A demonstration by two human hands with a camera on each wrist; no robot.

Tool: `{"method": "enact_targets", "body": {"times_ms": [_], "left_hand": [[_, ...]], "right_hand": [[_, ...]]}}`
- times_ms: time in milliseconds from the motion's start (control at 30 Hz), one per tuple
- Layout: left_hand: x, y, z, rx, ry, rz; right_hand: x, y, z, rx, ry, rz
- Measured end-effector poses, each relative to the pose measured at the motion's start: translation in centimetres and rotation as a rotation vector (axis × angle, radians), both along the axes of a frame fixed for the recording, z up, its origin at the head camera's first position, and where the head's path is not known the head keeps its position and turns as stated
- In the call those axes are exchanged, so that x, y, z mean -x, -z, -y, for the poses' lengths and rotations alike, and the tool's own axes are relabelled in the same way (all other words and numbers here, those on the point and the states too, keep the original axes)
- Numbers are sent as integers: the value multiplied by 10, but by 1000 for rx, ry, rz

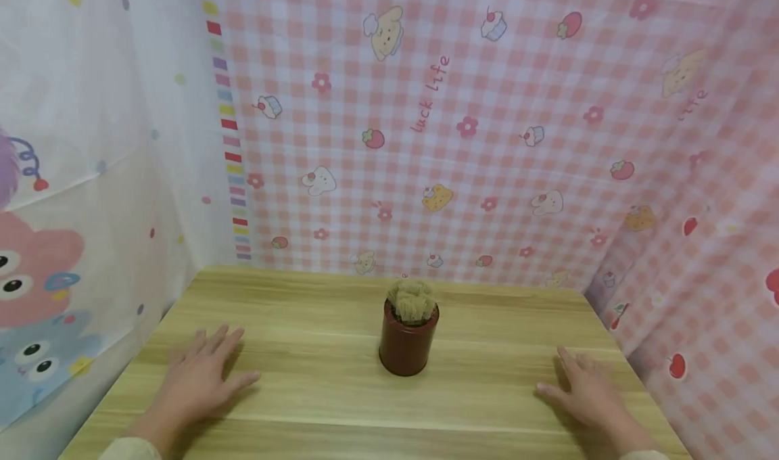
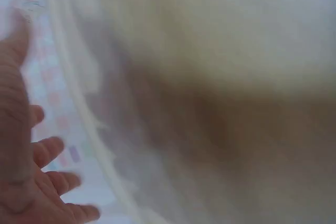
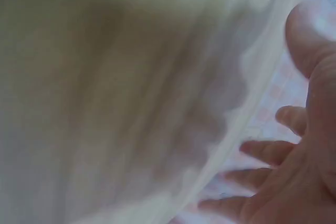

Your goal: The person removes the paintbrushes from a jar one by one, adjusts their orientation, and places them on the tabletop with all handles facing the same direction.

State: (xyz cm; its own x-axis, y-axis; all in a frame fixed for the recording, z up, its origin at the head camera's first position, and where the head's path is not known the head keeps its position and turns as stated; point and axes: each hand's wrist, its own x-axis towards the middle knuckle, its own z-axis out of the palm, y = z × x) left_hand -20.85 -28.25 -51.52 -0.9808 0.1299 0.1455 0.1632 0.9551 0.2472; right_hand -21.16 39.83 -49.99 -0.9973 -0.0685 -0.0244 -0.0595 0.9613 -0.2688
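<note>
A dark red-brown cylinder (image 1: 404, 349) stands upright near the middle of the table, in the head view. Out of its top rises a tan, bristly tuft (image 1: 412, 302). To its left, my left hand (image 1: 197, 377) is palm down over the wood, fingers spread and thumb pointing inward. My right hand (image 1: 587, 394) is on the other side, farther from the viewer's left, with its fingers extended and thumb toward the cylinder. Neither hand touches the cylinder. Spread fingers also show in the left wrist view, where the left hand (image 2: 18, 145) lines the edge, and in the right wrist view with the right hand (image 3: 310, 150).
The wooden table (image 1: 316, 406) has its back edge against a pink checked cloth (image 1: 426, 162). A white cloth with cartoon figures (image 1: 97, 176) hangs on the left, and more checked cloth (image 1: 718, 297) closes off the right. Pale blurred surfaces fill much of both wrist views.
</note>
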Motion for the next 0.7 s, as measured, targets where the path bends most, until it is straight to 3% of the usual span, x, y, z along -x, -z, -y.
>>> {"method": "enact_targets", "body": {"times_ms": [100, 233, 367, 533, 700], "left_hand": [[10, -15, -19, -53, 30, 1], [27, -42, -68, -144, 69, -13], [41, -59, -129, -194, 141, -130], [46, -71, -189, -191, 239, -255], [48, -75, -219, -173, 263, -272]], "right_hand": [[9, -10, 19, 95, -41, -21], [24, -34, 63, 245, -75, -17], [37, -57, 115, 347, -147, -90], [47, -76, 165, 432, -212, -154], [50, -83, 188, 490, -216, -154]]}}
